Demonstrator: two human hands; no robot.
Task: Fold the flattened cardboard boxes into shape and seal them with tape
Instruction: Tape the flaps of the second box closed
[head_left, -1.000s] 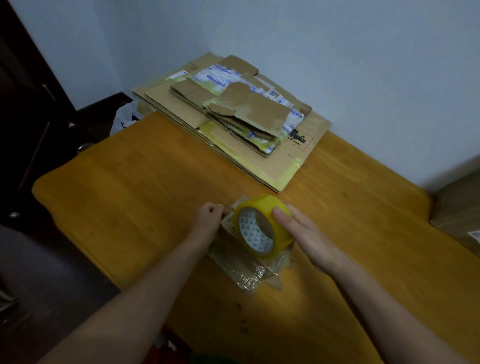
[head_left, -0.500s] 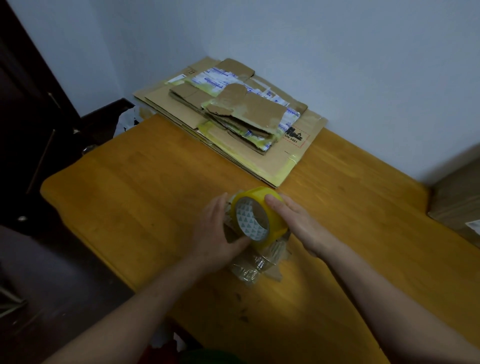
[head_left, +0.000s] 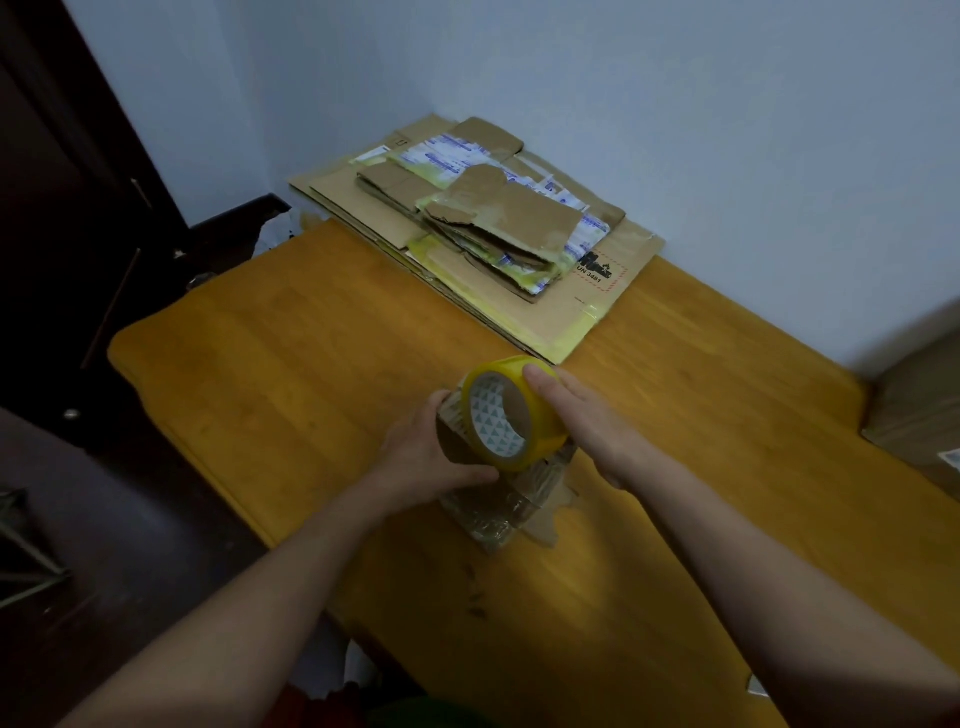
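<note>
Gripping the tape roll (head_left: 491, 415) just right of the frame's centre, our right hand (head_left: 592, 426) lay over its yellow outer band, with the index fingertip on the top rim. The thumb was hidden behind the roll, so we could not tell how it closed. The roll stood on edge with its patterned core facing lower left, resting against the top of a small box (head_left: 493, 514) on the wooden worktop (head_left: 270, 374). That small box was brown cardboard wrapped in glossy clear tape, and a torn flap stuck out at its lower right. Our left hand (head_left: 426, 457) clasped it from the left, fingers curled round its far side and the thumb pressed on its near face just beneath the roll.

Well apart, in the upper middle of the frame, the flattened boxes (head_left: 467, 228) lay stacked at the worktop's far end against the pale wall (head_left: 727, 104). The widest sheet was at the bottom, with yellow tape strips and a red dashed label, and smaller torn pieces lay on top. A brown carton (head_left: 919, 410) showed, cropped, at the right edge, and a dark door (head_left: 67, 182) filled the upper left.
</note>
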